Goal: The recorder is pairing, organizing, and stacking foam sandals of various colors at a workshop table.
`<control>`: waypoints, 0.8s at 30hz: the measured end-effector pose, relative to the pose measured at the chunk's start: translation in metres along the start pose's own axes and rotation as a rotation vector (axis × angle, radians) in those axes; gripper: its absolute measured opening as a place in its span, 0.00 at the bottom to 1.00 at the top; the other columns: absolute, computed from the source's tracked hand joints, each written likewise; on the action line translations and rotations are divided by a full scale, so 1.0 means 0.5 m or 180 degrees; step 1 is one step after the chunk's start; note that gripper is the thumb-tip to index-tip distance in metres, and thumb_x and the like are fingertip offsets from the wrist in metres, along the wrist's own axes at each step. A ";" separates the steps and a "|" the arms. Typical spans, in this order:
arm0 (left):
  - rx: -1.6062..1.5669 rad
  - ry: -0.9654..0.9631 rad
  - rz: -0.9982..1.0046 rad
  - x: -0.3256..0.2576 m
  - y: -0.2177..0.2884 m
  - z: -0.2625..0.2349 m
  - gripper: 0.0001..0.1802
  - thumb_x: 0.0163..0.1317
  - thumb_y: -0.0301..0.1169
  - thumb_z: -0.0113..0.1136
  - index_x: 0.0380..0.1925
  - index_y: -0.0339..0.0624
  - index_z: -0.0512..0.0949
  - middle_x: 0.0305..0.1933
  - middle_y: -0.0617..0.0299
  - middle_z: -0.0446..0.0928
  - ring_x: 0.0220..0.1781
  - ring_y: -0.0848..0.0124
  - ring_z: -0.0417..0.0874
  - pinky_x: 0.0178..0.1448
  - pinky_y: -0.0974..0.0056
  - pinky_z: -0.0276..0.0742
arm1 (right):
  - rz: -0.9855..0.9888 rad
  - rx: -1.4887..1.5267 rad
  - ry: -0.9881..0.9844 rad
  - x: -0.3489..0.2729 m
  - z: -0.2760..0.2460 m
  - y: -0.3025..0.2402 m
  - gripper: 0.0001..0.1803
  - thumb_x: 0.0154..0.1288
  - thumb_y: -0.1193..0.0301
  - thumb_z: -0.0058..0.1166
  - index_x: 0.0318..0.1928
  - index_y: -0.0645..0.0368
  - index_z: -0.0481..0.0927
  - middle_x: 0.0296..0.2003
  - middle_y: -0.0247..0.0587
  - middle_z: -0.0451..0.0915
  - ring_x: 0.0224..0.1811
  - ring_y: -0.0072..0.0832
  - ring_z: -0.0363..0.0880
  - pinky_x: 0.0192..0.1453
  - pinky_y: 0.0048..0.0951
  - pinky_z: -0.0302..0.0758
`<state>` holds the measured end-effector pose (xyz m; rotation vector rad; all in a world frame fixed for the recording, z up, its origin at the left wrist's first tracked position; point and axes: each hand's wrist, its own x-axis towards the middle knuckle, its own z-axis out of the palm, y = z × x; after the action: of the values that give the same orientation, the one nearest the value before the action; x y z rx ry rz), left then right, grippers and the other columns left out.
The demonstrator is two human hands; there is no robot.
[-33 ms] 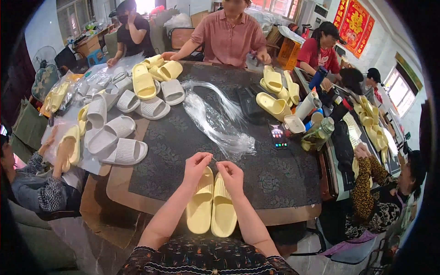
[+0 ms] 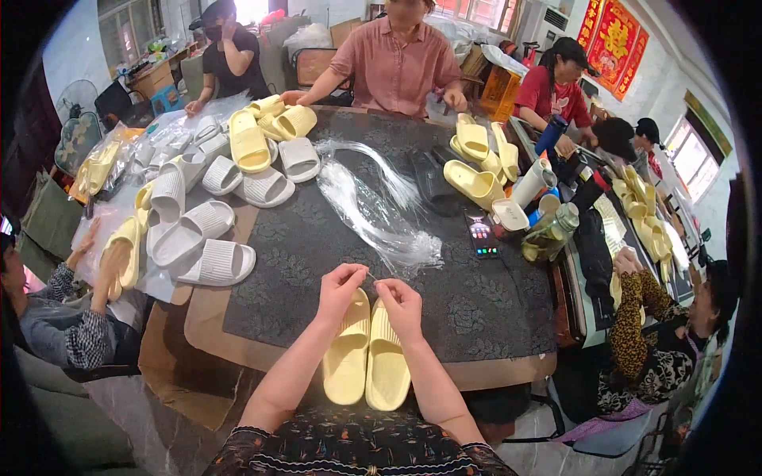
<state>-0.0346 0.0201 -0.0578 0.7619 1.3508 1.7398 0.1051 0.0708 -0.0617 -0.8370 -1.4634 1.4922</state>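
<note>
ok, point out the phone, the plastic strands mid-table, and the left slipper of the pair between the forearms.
Phone (image 2: pixel 482 234): head view, on its lit screen.
Plastic strands (image 2: pixel 355 214): head view, on the bundle's middle.
Left slipper (image 2: pixel 345 361): head view, on its insole.

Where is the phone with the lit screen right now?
In the head view, the phone lies right of centre on the dark tabletop cover, beyond the right hand, below a pile of yellow slippers and left of the clear jar.
</note>
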 end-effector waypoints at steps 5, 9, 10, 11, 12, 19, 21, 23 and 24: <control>0.0086 0.0023 0.0086 0.005 -0.013 -0.001 0.09 0.63 0.27 0.63 0.41 0.35 0.83 0.39 0.66 0.83 0.40 0.80 0.79 0.47 0.73 0.74 | -0.0092 0.0010 0.0107 -0.002 0.002 -0.002 0.05 0.67 0.75 0.59 0.41 0.63 0.85 0.24 0.17 0.73 0.25 0.06 0.63 0.29 0.13 0.59; 0.0162 -0.0014 0.0055 0.006 -0.010 0.001 0.09 0.63 0.28 0.64 0.40 0.35 0.83 0.37 0.66 0.83 0.39 0.81 0.79 0.46 0.73 0.74 | -0.0100 -0.0033 0.0125 0.000 -0.002 0.008 0.05 0.67 0.75 0.60 0.41 0.62 0.85 0.25 0.17 0.74 0.25 0.06 0.62 0.29 0.13 0.58; 0.0164 -0.0016 0.0057 0.007 -0.011 0.000 0.09 0.63 0.28 0.64 0.40 0.35 0.83 0.37 0.66 0.83 0.39 0.81 0.79 0.46 0.73 0.74 | -0.0108 0.0033 0.0132 0.000 -0.001 0.010 0.05 0.67 0.75 0.59 0.40 0.62 0.85 0.25 0.17 0.74 0.25 0.06 0.62 0.28 0.13 0.58; 0.0200 -0.0016 0.0047 0.008 -0.015 -0.001 0.08 0.63 0.28 0.63 0.40 0.35 0.83 0.37 0.67 0.83 0.39 0.82 0.78 0.46 0.73 0.74 | -0.0116 0.0099 0.0139 0.001 0.000 0.012 0.05 0.66 0.75 0.59 0.40 0.62 0.85 0.25 0.17 0.73 0.25 0.06 0.62 0.28 0.13 0.57; 0.0236 -0.0012 0.0037 0.008 -0.015 -0.002 0.08 0.63 0.28 0.63 0.40 0.35 0.83 0.36 0.68 0.82 0.38 0.82 0.78 0.45 0.74 0.74 | -0.0115 0.0101 0.0136 0.000 0.001 0.008 0.05 0.66 0.75 0.59 0.40 0.62 0.85 0.25 0.17 0.73 0.25 0.06 0.62 0.28 0.13 0.57; 0.0208 -0.0022 0.0085 0.002 -0.004 0.006 0.08 0.63 0.28 0.63 0.39 0.36 0.84 0.33 0.70 0.81 0.36 0.83 0.76 0.43 0.74 0.73 | -0.0183 -0.0011 0.0234 0.000 -0.002 0.006 0.05 0.66 0.74 0.59 0.39 0.63 0.84 0.24 0.18 0.73 0.25 0.07 0.61 0.27 0.14 0.58; 0.0354 -0.0064 0.0049 0.002 -0.004 0.005 0.08 0.64 0.30 0.63 0.40 0.37 0.83 0.33 0.71 0.79 0.36 0.82 0.74 0.41 0.74 0.69 | -0.0211 0.0007 0.0262 0.001 -0.003 0.007 0.06 0.66 0.74 0.59 0.39 0.63 0.84 0.24 0.18 0.73 0.25 0.07 0.61 0.27 0.14 0.59; 0.0342 -0.0052 0.0047 0.003 -0.006 0.004 0.08 0.64 0.30 0.63 0.40 0.37 0.83 0.33 0.71 0.79 0.36 0.83 0.74 0.41 0.74 0.69 | -0.0174 -0.0075 0.0217 0.000 -0.005 0.005 0.05 0.66 0.74 0.59 0.39 0.63 0.85 0.24 0.18 0.73 0.25 0.07 0.62 0.28 0.14 0.59; 0.0329 -0.0045 0.0046 0.004 -0.008 0.003 0.08 0.64 0.30 0.63 0.40 0.37 0.83 0.33 0.71 0.79 0.36 0.83 0.74 0.41 0.74 0.69 | -0.0171 -0.0076 0.0217 0.000 -0.002 0.001 0.05 0.66 0.74 0.59 0.39 0.63 0.85 0.24 0.18 0.73 0.25 0.07 0.62 0.28 0.14 0.59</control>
<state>-0.0335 0.0230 -0.0613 0.8413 1.4380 1.6831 0.1063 0.0712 -0.0624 -0.8484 -1.4450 1.3960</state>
